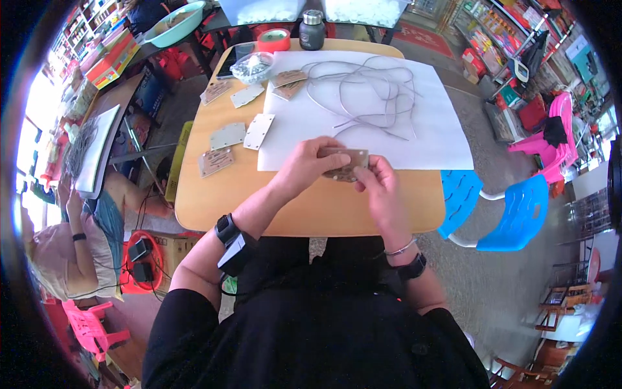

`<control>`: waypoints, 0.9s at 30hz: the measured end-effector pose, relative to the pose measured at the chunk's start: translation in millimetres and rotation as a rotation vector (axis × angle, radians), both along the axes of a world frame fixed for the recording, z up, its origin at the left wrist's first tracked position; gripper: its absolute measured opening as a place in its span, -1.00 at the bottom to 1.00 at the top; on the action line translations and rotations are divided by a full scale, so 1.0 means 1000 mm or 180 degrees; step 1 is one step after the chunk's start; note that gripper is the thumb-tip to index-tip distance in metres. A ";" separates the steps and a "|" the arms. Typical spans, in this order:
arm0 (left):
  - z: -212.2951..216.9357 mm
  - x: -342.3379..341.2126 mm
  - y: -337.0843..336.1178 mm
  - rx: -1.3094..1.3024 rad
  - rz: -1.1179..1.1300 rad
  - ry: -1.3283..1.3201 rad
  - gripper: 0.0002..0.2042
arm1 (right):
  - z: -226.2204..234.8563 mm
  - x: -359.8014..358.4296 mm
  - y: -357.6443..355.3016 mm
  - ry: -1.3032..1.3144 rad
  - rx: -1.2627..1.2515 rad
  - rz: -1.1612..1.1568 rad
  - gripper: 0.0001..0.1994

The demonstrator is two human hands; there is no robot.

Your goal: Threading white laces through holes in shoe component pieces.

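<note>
My left hand (311, 161) and my right hand (381, 187) both grip a flat brown rectangular plate (357, 157) with pale round dots along its edges. It is held just above the near edge of a white sheet (440, 133). Thumbs rest on its upper face, and fingers hide part of its underside. To the left lie similar brown plates (216, 161) and pale plates with small dots (258, 131), several in all. Thin grey cords (389, 97) spread in loose loops on the sheet, beyond my hands and touching neither.
The wooden table (220, 207) also bears a clear bowl of small pieces (252, 67), a red tape roll (273, 40) and a dark bottle (312, 31). Blue chairs (518, 214) stand at the right. Another person (71, 253) sits at the left by more cords (79, 146).
</note>
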State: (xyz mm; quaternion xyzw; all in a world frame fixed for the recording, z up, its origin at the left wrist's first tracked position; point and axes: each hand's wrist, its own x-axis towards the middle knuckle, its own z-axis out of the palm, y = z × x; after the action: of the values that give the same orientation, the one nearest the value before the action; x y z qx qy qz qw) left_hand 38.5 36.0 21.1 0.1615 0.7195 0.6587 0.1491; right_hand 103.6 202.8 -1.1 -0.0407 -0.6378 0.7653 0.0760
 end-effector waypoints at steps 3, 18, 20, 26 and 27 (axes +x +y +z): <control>-0.011 -0.012 0.000 -0.0212 -0.0279 -0.0424 -0.80 | -0.010 -0.005 0.014 -0.0039 0.0460 0.0329 -0.91; -0.016 -0.021 -0.010 0.0660 -0.0565 -0.0978 -0.82 | 0.006 -0.050 0.078 0.0812 0.3632 -0.0496 -0.88; -0.016 -0.019 -0.009 0.0706 -0.0569 -0.1085 -0.82 | 0.032 -0.033 0.057 0.0689 0.3210 -0.0283 -0.88; -0.029 -0.027 -0.015 0.1148 -0.0372 -0.0779 -0.86 | 0.080 -0.014 0.030 0.0317 0.0428 0.1374 -0.83; -0.030 -0.030 -0.015 0.1422 -0.0246 -0.0933 -0.85 | 0.081 -0.017 0.026 0.0311 0.0432 0.1398 -0.83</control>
State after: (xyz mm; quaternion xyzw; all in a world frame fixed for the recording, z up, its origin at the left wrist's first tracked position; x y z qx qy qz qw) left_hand 8.6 20.6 -8.5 0.1207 0.5204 0.8114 0.2374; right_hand 87.0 229.2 80.0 0.1414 -0.6769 0.7200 -0.0590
